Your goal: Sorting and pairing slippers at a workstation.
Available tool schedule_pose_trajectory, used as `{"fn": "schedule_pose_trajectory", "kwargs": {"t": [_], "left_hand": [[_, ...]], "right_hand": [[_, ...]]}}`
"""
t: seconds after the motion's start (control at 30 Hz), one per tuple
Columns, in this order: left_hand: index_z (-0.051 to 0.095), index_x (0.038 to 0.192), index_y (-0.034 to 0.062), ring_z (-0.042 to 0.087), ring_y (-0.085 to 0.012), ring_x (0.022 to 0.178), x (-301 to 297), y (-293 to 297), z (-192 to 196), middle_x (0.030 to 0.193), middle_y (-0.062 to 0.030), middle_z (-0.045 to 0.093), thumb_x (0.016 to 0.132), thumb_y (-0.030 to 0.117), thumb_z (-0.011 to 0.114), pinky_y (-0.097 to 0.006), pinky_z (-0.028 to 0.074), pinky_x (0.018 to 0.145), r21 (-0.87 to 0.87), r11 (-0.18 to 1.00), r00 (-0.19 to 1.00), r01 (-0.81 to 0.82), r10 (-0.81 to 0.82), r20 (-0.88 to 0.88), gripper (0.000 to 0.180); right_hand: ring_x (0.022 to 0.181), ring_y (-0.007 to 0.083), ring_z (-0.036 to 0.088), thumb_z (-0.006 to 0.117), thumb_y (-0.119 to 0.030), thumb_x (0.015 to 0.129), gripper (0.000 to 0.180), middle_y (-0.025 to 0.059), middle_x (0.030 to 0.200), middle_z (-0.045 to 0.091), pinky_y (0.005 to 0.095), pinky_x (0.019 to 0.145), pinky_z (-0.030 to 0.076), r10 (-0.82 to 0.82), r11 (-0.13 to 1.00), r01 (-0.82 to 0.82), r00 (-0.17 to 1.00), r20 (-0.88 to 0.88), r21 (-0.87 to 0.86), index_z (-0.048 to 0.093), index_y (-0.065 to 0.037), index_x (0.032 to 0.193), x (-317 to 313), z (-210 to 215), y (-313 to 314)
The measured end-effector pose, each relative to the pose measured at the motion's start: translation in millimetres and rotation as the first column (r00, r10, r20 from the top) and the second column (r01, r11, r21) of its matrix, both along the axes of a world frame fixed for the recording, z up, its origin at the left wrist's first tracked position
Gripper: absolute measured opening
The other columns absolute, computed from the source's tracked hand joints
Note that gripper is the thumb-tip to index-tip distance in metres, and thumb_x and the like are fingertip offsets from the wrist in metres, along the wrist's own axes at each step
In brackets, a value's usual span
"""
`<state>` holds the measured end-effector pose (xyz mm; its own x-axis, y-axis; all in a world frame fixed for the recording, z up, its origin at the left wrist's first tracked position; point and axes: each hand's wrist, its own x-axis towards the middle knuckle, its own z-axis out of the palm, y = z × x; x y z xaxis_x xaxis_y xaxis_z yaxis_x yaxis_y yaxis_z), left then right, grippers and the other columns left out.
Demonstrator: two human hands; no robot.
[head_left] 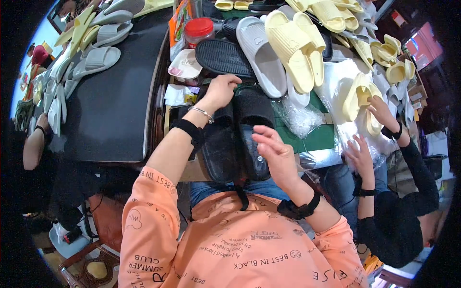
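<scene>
Two black slide sandals (240, 132) lie side by side in front of me, partly over my lap. My left hand (220, 91) rests on the far end of the pair, fingers curled over the strap of the left sandal. My right hand (274, 150) hovers over the near part of the right sandal with fingers spread, holding nothing. Both my wrists carry black bands, and a thin bracelet sits on the left one.
Grey sandals (263, 55) and pale yellow sandals (297, 48) pile behind, with clear plastic bags (300, 117), a red-lidded jar (199, 29) and a black sole (223, 58). At right a person in black sleeves holds a yellow sandal (361, 96). A dark table (110, 105) stands to the left.
</scene>
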<state>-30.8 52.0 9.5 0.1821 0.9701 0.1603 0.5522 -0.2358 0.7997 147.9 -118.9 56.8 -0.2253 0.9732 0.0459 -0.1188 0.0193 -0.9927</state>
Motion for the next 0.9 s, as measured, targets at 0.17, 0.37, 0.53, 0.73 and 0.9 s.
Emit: {"fn": "schedule_pose_trajectory", "kwargs": {"t": [0.17,0.37,0.53,0.73,0.9], "left_hand": [[0.062,0.095,0.0051,0.057,-0.0295,0.092,17.2,-8.4,-3.9,0.095,-0.0151,0.061,0.079,0.01,0.052,-0.035,0.043,0.084,0.019,0.994,0.988,0.104,-0.101,-0.115,0.02],[0.064,0.092,0.005,0.059,-0.0283,0.086,20.2,0.4,-0.3,0.09,-0.0151,0.063,0.078,0.011,0.053,-0.034,0.045,0.079,-0.045,0.993,0.98,0.113,-0.119,-0.157,0.019],[0.065,0.089,0.0049,0.06,-0.028,0.083,18.2,5.2,-4.0,0.089,-0.0146,0.063,0.078,0.014,0.053,-0.034,0.046,0.077,-0.041,0.995,0.976,0.09,-0.096,-0.198,0.018],[0.063,0.078,0.004,0.056,-0.0356,0.082,24.5,15.0,-15.6,0.084,-0.0174,0.06,0.079,0.027,0.051,-0.042,0.044,0.073,0.051,0.976,0.954,0.212,-0.195,-0.228,0.026],[0.062,0.079,0.0029,0.054,-0.0386,0.086,22.6,-2.5,-5.0,0.087,-0.0184,0.059,0.081,0.033,0.047,-0.042,0.043,0.076,-0.17,0.978,0.896,0.117,-0.178,-0.407,0.034]], "right_hand": [[0.064,0.0045,0.049,0.059,-0.013,0.083,0.026,0.0043,0.091,0.061,0.0157,0.054,0.038,-0.249,0.907,0.138,0.938,-0.241,-0.398,0.059,-0.002,0.107,6.1,-10.2,-1.1],[0.057,0.0085,0.05,0.047,-0.023,0.089,0.026,0.0035,0.073,0.059,0.019,0.051,0.04,0.037,0.699,-0.199,0.969,-0.243,-0.687,0.06,0.0,0.092,4.2,-40.3,-3.4],[0.06,0.0179,0.059,0.045,-0.022,0.087,0.028,0.0104,0.071,0.06,0.0256,0.053,0.046,0.23,0.502,-0.342,0.938,-0.258,-0.795,0.058,0.002,0.08,0.4,-37.7,8.4],[0.048,0.0218,0.06,0.046,-0.015,0.077,0.024,0.0153,0.06,0.06,0.0306,0.044,0.05,0.479,0.743,-0.247,0.845,0.236,-0.622,0.053,0.001,0.06,-0.2,-25.8,48.7],[0.054,0.0296,0.062,0.04,-0.013,0.079,0.034,0.0215,0.056,0.058,0.0392,0.054,0.052,0.217,0.951,-0.049,0.812,0.543,-0.306,0.058,0.009,0.06,-19.7,-27.6,68.9]]}}
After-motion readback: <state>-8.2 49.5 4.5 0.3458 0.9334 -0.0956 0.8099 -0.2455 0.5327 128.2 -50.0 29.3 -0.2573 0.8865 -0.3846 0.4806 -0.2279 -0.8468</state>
